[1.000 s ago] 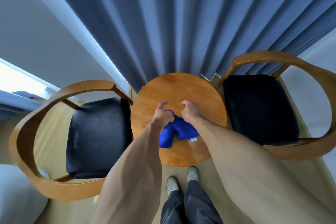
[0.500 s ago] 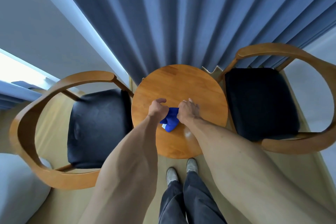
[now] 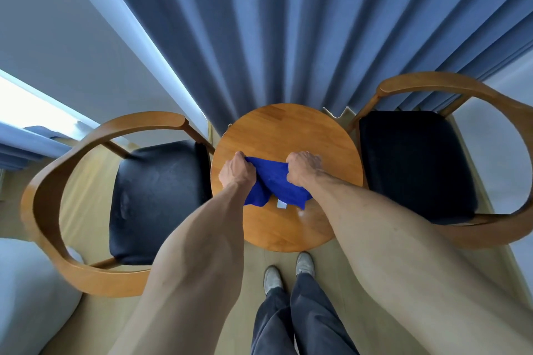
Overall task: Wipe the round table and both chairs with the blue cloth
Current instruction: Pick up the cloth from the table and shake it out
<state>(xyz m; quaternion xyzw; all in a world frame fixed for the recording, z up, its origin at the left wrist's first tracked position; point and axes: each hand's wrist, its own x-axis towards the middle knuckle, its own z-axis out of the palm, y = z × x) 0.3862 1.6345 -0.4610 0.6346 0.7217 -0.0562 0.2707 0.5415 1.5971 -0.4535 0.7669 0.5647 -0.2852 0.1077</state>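
Left hand (image 3: 237, 173) and right hand (image 3: 303, 168) each gripped the blue cloth (image 3: 279, 185), fingers curled. The cloth hung spread above the round counter (image 3: 288, 130), between both chairs.

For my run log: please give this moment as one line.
left hand: grips blue cloth | right hand: grips cloth | cloth: over round wooden table

No legible text, number, brand or sign appears in the head view. The only candidate is a small white tag (image 3: 281, 204) at the near edge of the blue cloth (image 3: 278, 181), which lies on the table (image 3: 288, 130). The tag is too small to tell whether it carries any print.
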